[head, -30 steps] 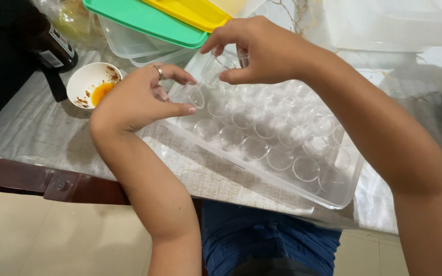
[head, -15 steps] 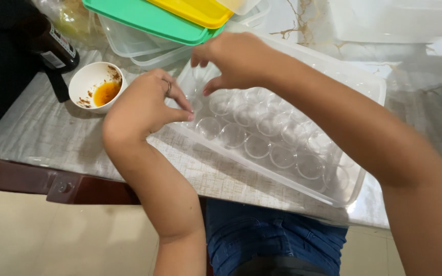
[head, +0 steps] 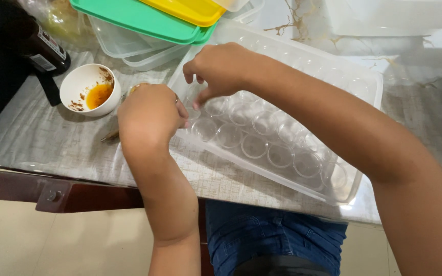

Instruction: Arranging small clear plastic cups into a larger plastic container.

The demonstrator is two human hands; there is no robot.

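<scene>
left hand (head: 149,115) curled at near-left corner of clear egg tray (head: 282,128), grip hidden | right hand (head: 221,69) fingertips pinched over tray's left cups | tray on table (head: 52,148), cups empty | white bowl (head: 85,89) holds orange sauce | stacked tubs (head: 144,48) under green lid (head: 134,18), yellow lid (head: 188,8)

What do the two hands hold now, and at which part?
Both the left hand and right hand touch the clear plastic tray of round cups at its near-left corner; a firm grip cannot be told.

The egg tray (head: 282,148) is clear, glossy plastic; the table cover (head: 42,143) looks matt and woven-textured; the small bowl (head: 78,84) seems smooth glazed ceramic.
</scene>
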